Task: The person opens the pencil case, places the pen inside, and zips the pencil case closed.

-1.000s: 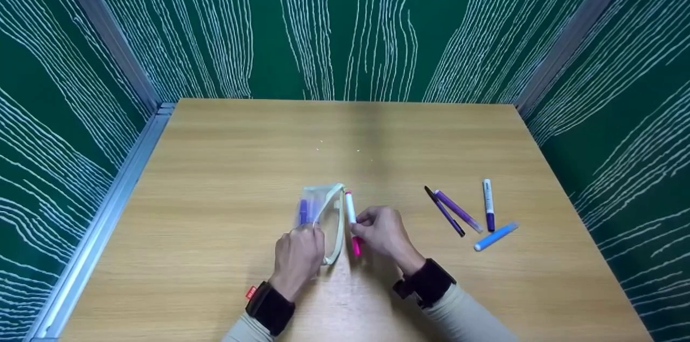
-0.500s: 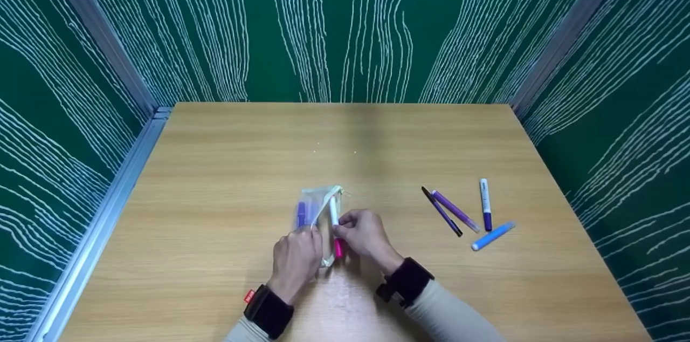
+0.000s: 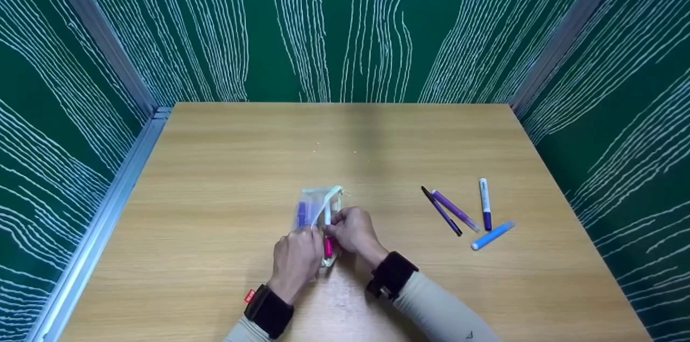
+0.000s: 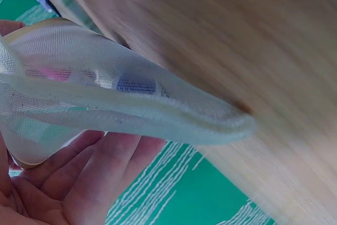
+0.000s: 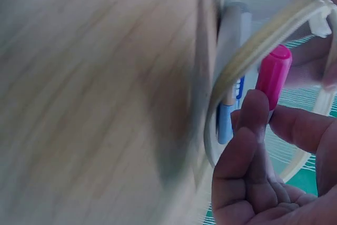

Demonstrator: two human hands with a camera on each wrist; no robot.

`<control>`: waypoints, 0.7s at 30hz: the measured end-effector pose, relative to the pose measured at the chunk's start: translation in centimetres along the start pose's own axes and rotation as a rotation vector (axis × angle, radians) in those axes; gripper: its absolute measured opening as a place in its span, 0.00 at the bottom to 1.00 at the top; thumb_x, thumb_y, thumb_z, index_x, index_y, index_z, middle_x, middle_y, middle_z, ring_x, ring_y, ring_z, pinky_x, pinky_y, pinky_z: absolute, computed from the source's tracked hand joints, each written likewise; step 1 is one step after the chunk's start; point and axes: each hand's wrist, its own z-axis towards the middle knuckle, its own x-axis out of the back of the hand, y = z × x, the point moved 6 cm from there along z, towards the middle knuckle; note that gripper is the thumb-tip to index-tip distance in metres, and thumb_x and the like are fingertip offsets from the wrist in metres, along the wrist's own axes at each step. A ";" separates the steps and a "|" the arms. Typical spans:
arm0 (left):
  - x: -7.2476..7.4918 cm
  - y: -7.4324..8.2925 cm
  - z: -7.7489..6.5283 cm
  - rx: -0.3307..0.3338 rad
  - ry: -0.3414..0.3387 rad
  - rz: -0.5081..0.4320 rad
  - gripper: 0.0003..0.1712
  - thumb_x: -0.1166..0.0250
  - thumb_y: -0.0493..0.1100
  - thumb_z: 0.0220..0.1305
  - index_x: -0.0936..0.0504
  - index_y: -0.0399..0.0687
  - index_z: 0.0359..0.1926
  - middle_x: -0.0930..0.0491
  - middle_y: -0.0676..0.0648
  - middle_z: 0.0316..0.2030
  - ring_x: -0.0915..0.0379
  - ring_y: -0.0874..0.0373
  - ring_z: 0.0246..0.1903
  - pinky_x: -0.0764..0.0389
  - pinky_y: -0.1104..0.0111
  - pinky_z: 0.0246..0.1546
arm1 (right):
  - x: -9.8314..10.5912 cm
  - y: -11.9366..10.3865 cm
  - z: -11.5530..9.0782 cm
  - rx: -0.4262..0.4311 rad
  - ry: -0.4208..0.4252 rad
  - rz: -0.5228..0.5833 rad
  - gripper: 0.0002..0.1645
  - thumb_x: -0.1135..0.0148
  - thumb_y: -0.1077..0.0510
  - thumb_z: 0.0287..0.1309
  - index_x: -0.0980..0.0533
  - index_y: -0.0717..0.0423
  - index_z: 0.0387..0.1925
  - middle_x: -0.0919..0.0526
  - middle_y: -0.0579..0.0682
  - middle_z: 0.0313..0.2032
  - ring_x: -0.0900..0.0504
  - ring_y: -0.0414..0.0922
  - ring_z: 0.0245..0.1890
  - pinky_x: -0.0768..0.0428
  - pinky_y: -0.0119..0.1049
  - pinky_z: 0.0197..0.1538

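Note:
A pale mesh pencil pouch [image 3: 312, 196] with a light zipper edge lies on the table, its mouth spread open to the right. My left hand [image 3: 297, 255] grips the near side of that edge; in the left wrist view, the fingers [image 4: 105, 172] lie beneath the mesh. Between thumb and fingers, my right hand [image 3: 353, 231] pinches a white marker with a pink cap [image 5: 275, 72], lying lengthwise within the opening. Inside the pouch a purple marker [image 3: 302, 213] shows through the mesh, and blue pens [image 5: 225, 122] appear in the right wrist view.
To the right on the wooden table [image 3: 242, 169] lie a black pen [image 3: 442, 211], a purple pen [image 3: 455, 211], a white marker with a dark cap [image 3: 485, 199] and a blue marker [image 3: 492, 236]. Green walls with white lines [image 3: 372, 29] enclose the table.
My right hand has moved left, carrying the pink-capped marker from beside the pouch into its mouth. The left hand keeps its grip on the pouch edge.

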 end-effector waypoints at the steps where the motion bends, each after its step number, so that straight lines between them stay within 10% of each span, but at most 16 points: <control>1: 0.0 0.0 0.0 0.000 0.001 -0.002 0.22 0.49 0.42 0.66 0.38 0.56 0.14 0.38 0.56 0.10 0.40 0.61 0.09 0.37 0.69 0.09 | -0.1 0.0 0.1 0.000 0.005 -0.013 0.09 0.26 0.58 0.45 0.21 0.53 0.25 0.19 0.47 0.22 0.19 0.43 0.21 0.20 0.34 0.23; 21: 0.1 0.4 -0.1 -0.031 0.047 0.032 0.19 0.46 0.41 0.63 0.34 0.52 0.14 0.30 0.49 0.12 0.31 0.53 0.10 0.32 0.62 0.09 | -1.6 -1.1 1.1 0.122 0.025 -0.164 0.04 0.27 0.59 0.45 0.16 0.51 0.25 0.18 0.43 0.22 0.20 0.39 0.22 0.21 0.30 0.27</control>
